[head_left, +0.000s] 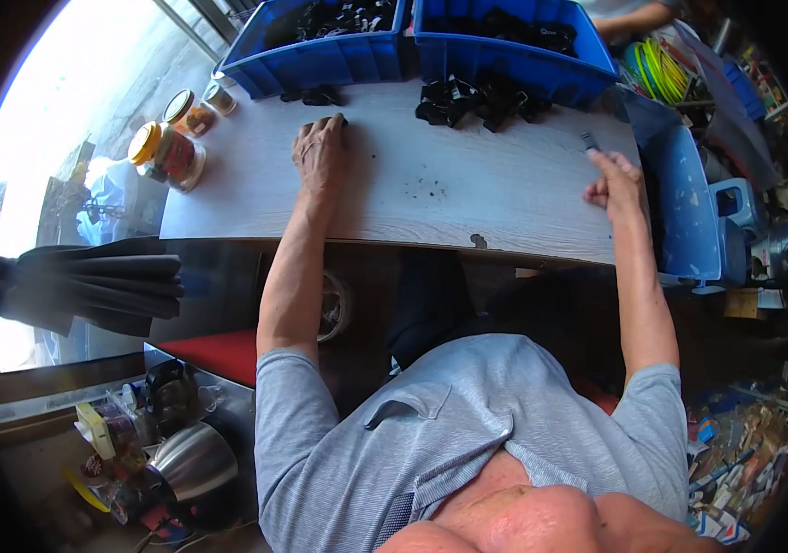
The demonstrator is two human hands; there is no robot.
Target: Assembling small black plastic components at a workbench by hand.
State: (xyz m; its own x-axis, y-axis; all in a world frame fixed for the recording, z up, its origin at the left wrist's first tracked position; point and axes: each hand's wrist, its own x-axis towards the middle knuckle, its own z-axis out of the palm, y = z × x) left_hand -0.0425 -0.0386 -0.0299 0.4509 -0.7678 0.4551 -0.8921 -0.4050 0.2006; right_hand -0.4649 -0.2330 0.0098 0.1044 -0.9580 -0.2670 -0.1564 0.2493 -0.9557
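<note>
From the head camera, the left hand [320,152] lies palm-down on the pale wooden table [468,207], its fingers together and curled over a small black part [340,120] that peeks out at the fingertips; whether they actually pinch it or only cover it I cannot tell. Just beyond those fingertips lie two or three loose black parts [318,95], and past them stands the left blue bin [320,57]. The right hand [613,182] is lifted near the table's right edge, fingers closed in a pinch on a small dark piece [589,141] that sticks up above the thumb. Well to the left of that pinch, between the two hands and farther out, sits a heap of black clips [479,100] in front of the right blue bin [523,55]. Off beyond the left wrist stand jars [168,152] at the table's corner. The step in hand looks like sorting or fitting small parts — one piece in each hand. The next move probably calls for bringing the two hands together over the bare middle of the table, keeping the right pinch firm so the small piece does not slip.
</note>
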